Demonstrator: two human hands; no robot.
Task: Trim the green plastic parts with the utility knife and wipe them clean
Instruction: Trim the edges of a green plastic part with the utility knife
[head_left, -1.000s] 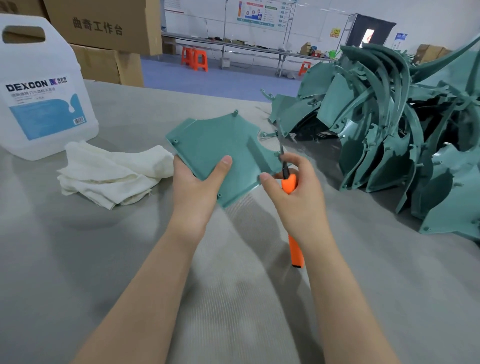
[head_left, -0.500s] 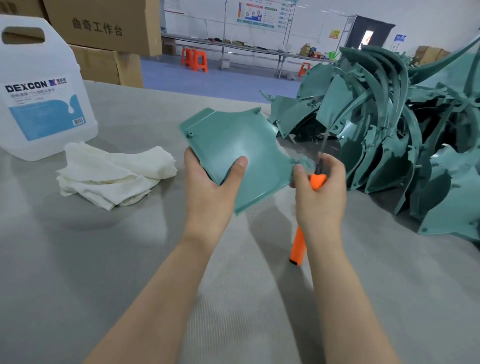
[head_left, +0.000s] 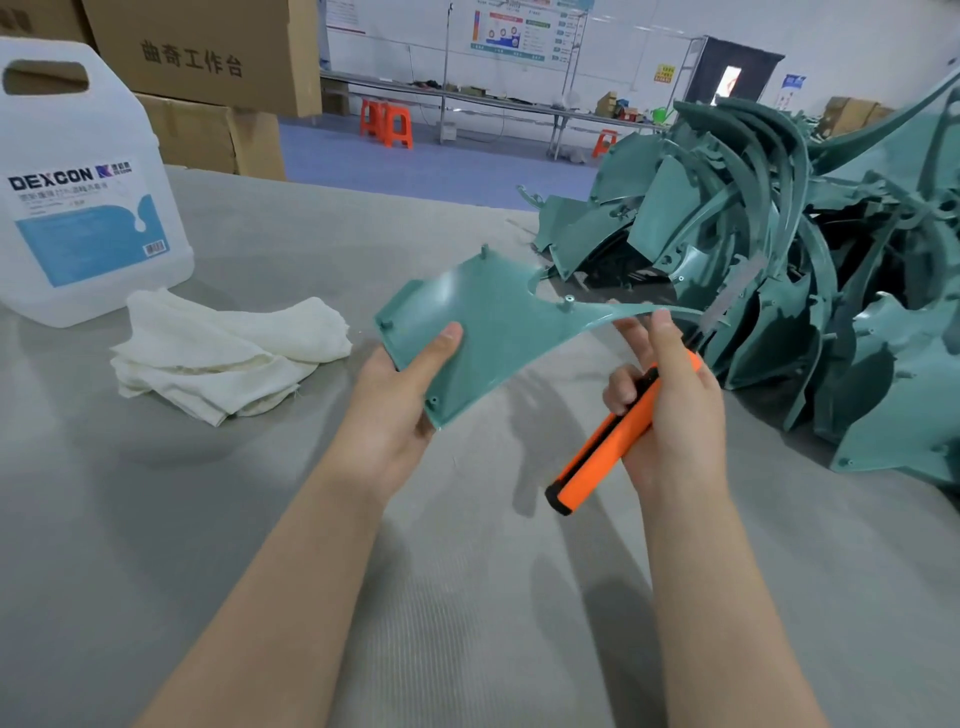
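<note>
My left hand grips a flat green plastic part by its near left corner, thumb on top, holding it above the table. Its thin curved tip reaches right to my right hand. That hand holds an orange utility knife, with the blurred blade pointing up and away past the part's tip. A folded white cloth lies on the grey table to the left.
A big heap of green plastic parts fills the table's right side. A white DEXCON jug stands at the far left, with cardboard boxes behind it. Beyond the table edge are a blue floor, orange stools and workbenches.
My left hand has turned the green part flatter, its curved tip now pointing right. My right hand with the knife has moved right, and the handle now slants down to the left.
</note>
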